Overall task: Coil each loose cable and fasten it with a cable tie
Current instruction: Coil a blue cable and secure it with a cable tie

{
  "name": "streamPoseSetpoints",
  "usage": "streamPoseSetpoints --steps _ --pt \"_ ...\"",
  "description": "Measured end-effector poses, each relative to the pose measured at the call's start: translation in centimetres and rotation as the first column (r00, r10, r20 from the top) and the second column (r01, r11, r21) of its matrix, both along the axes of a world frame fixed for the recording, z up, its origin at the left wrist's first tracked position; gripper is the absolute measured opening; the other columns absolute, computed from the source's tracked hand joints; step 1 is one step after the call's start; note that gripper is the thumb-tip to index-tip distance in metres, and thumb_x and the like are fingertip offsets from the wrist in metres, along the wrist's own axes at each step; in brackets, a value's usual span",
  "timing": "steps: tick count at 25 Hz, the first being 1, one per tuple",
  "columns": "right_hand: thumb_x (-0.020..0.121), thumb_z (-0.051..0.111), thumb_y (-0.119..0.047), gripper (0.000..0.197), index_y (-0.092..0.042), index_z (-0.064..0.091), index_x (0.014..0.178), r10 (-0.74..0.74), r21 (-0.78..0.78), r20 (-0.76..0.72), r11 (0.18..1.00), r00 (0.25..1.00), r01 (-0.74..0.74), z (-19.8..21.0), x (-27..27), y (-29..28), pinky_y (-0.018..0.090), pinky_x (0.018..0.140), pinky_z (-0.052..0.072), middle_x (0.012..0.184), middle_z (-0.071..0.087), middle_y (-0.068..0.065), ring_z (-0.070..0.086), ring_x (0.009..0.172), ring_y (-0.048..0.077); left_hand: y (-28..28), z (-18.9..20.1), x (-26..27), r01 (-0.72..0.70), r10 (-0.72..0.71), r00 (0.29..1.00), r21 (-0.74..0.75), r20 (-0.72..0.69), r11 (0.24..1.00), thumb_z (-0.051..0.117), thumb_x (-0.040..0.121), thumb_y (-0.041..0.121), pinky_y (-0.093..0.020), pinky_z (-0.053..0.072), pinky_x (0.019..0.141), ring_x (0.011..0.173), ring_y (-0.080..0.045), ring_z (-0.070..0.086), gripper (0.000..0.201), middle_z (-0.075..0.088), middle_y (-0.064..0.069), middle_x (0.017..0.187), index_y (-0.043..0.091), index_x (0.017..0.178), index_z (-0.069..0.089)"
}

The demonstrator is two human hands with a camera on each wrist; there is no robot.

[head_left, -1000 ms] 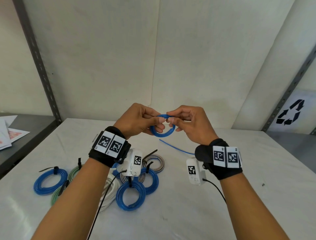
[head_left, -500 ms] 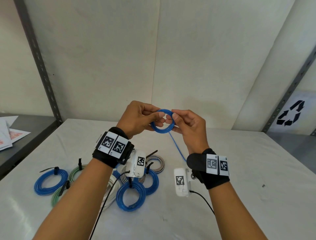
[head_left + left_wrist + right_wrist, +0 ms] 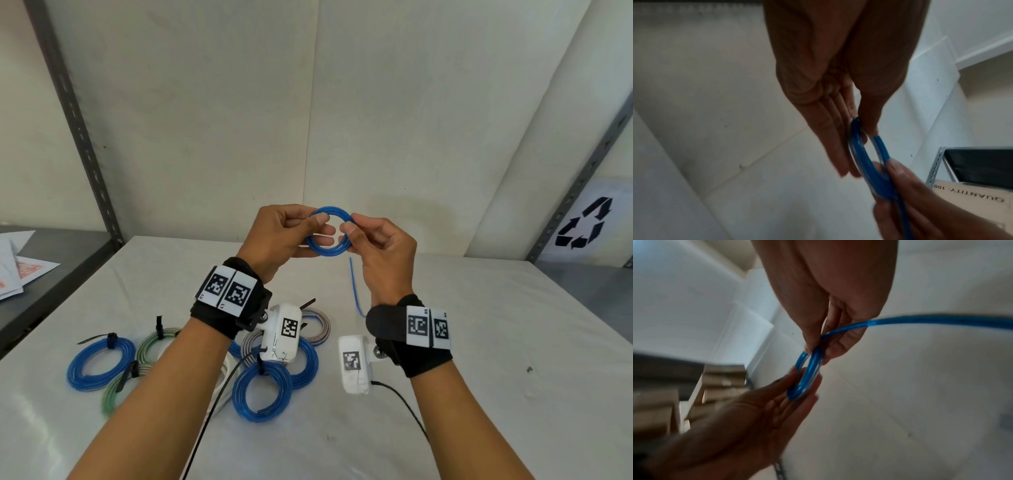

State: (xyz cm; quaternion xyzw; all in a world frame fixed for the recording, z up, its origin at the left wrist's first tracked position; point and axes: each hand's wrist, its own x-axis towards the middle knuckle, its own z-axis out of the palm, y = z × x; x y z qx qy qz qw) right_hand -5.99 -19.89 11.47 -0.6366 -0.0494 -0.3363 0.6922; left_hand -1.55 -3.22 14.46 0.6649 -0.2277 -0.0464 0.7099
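Head view: the left hand (image 3: 274, 236) and right hand (image 3: 380, 250) each pinch the blue cable (image 3: 329, 231), a small coil held above the worktop (image 3: 479, 342), its loose tail hanging at 6 o'clock. Tied coils (image 3: 262, 390) lie at 7 o'clock.

Left wrist view: thumb and fingers (image 3: 830, 129) close their grip on the coil's rim.

Right wrist view: the right hand's pinch holds the coil's top; the tail runs off to 3 o'clock.
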Motion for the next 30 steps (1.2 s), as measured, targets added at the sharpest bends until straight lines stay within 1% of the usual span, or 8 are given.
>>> streamPoseSetpoints --steps 2,5,8,10,14,19,24,30 --pt "0.087 0.075 -0.003 0.015 -0.009 0.074 0.100 0.024 -0.242 -0.043 0.970 0.999 -0.034 0.8 0.0 -1.5 0.035 0.079 0.062 0.091 0.077 0.009 0.076 0.082 0.023 0.9 0.0 0.3 0.042 -0.045 0.999 0.146 0.023 0.988 0.069 0.093 0.020 -0.040 0.061 0.083 0.091 -0.023 0.075 0.029 0.077 -0.010 0.098 0.008 0.120 0.067" --pt "0.086 0.076 -0.006 0.014 -0.007 0.076 0.100 0.090 -0.549 -0.181 0.817 0.979 -0.177 2.2 -0.4 -3.1 0.027 0.079 0.060 0.089 0.077 0.004 0.075 0.079 0.016 1.7 -0.1 0.5 0.118 -0.152 0.986 0.344 0.072 0.931 0.074 0.089 0.018 -0.036 0.062 0.081 0.090 -0.021 0.075 0.028 0.078 -0.010 0.094 0.010 0.116 0.072" --pt "0.087 0.076 -0.010 0.011 -0.012 0.078 0.097 0.068 -0.719 -0.209 0.666 0.976 -0.200 2.7 -0.3 -3.2 0.023 0.082 0.057 0.087 0.076 -0.004 0.072 0.082 0.008 1.3 -0.4 0.4 0.111 -0.175 0.979 0.441 0.106 0.891 0.076 0.087 0.018 -0.036 0.063 0.077 0.084 -0.021 0.076 0.020 0.078 -0.009 0.087 0.006 0.103 0.076" --pt "0.087 0.076 -0.012 0.010 -0.016 0.078 0.096 0.051 -0.755 -0.206 0.628 0.977 -0.192 2.8 -0.3 -3.1 0.020 0.082 0.055 0.087 0.076 -0.006 0.071 0.083 0.005 1.1 -0.5 0.4 0.087 -0.158 0.981 0.465 0.116 0.881 0.077 0.086 0.019 -0.035 0.063 0.075 0.082 -0.020 0.076 0.019 0.078 -0.007 0.083 0.005 0.100 0.077" --pt "0.091 0.072 -0.009 0.014 -0.009 0.077 0.104 0.107 -0.645 -0.152 0.743 0.983 -0.180 2.0 -0.1 -3.0 0.022 0.082 0.056 0.093 0.077 0.001 0.073 0.086 0.011 1.1 -0.5 0.6 -0.003 -0.087 0.975 0.406 0.203 0.914 0.077 0.086 0.018 -0.034 0.062 0.073 0.078 -0.020 0.075 0.016 0.077 -0.009 0.081 0.005 0.096 0.077" --pt "0.091 0.071 -0.006 0.011 -0.003 0.071 0.102 0.069 -0.245 -0.036 0.966 0.997 -0.076 0.8 -0.3 -1.7 0.034 0.077 0.061 0.092 0.077 0.013 0.076 0.083 0.026 0.6 -0.1 0.5 -0.062 0.002 0.971 0.244 0.240 0.968 0.079 0.085 0.017 -0.039 0.063 0.075 0.078 -0.026 0.075 0.018 0.076 -0.012 0.081 0.004 0.097 0.077" --pt "0.089 0.072 -0.006 0.010 -0.001 0.070 0.098 0.081 -0.061 -0.052 0.995 0.995 -0.084 0.6 -0.7 -1.0 0.033 0.071 0.060 0.089 0.076 0.017 0.076 0.077 0.027 0.7 -0.1 0.3 -0.001 -0.037 0.979 0.186 0.199 0.982 0.077 0.086 0.014 -0.042 0.063 0.077 0.081 -0.033 0.074 0.020 0.075 -0.019 0.084 0.000 0.099 0.076" --pt "0.092 0.070 -0.008 0.014 -0.002 0.071 0.104 0.078 -0.098 -0.025 0.992 0.997 -0.081 0.7 -0.6 -1.0 0.033 0.074 0.060 0.092 0.077 0.015 0.076 0.080 0.026 0.6 -0.2 0.0 0.032 -0.039 0.995 0.070 0.097 0.997 0.074 0.087 0.012 -0.036 0.062 0.073 0.080 -0.031 0.074 0.020 0.074 -0.022 0.087 -0.003 0.100 0.074"
